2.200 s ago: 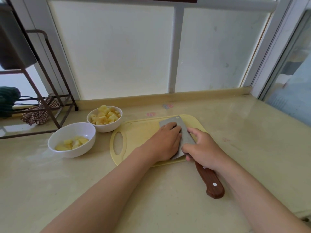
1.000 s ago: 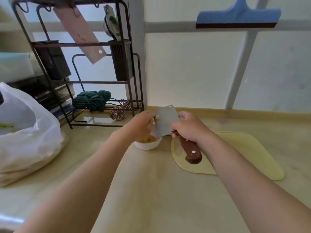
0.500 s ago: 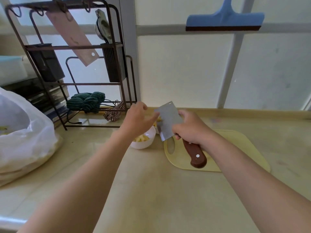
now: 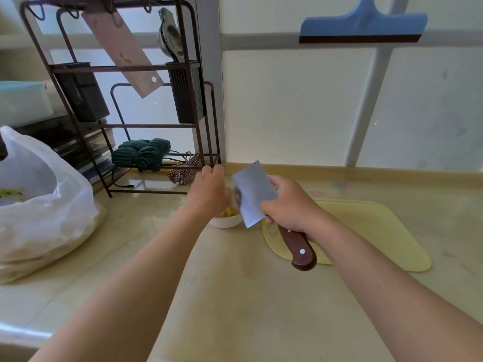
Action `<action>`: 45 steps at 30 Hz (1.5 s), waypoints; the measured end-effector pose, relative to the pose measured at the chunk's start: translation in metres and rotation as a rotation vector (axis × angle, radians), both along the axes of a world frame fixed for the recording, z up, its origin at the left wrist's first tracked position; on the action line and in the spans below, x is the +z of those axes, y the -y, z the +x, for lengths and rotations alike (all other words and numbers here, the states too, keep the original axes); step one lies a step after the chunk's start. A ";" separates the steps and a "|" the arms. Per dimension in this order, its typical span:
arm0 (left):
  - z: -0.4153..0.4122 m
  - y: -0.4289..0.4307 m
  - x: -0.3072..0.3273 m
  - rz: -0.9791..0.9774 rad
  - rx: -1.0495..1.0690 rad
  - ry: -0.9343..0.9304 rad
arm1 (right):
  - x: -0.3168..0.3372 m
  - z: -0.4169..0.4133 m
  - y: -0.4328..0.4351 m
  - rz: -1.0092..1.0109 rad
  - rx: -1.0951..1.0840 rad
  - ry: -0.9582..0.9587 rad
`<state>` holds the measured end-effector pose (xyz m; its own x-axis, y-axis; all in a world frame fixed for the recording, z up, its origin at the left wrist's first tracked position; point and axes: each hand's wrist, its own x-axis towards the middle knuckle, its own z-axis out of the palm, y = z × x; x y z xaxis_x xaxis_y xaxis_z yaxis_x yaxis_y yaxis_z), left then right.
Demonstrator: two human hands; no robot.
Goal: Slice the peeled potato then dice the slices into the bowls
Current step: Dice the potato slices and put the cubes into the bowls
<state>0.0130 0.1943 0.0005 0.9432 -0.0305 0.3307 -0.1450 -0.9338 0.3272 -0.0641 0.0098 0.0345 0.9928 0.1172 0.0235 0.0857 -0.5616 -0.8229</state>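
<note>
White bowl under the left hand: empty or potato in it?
Not empty: yellow potato dice show inside the white bowl. How full, cannot tell: the left hand and the cleaver hide most of it.

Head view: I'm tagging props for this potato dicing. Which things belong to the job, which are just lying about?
Job: steel cleaver with brown wooden handle, white bowl of diced potato, pale yellow plastic cutting board.
Lying about: dark metal wire rack, white plastic bag, blue squeegee, green striped cloth.
</note>
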 end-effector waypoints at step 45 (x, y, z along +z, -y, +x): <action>-0.082 0.174 -0.040 -0.811 -0.130 -0.426 | -0.069 -0.073 0.169 0.049 -0.374 -0.152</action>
<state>-0.0686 0.0208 -0.0399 0.9955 -0.0555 -0.0773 0.0505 -0.3806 0.9233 -0.1369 -0.1594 -0.0341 0.9593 -0.2506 -0.1302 -0.2418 -0.4905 -0.8372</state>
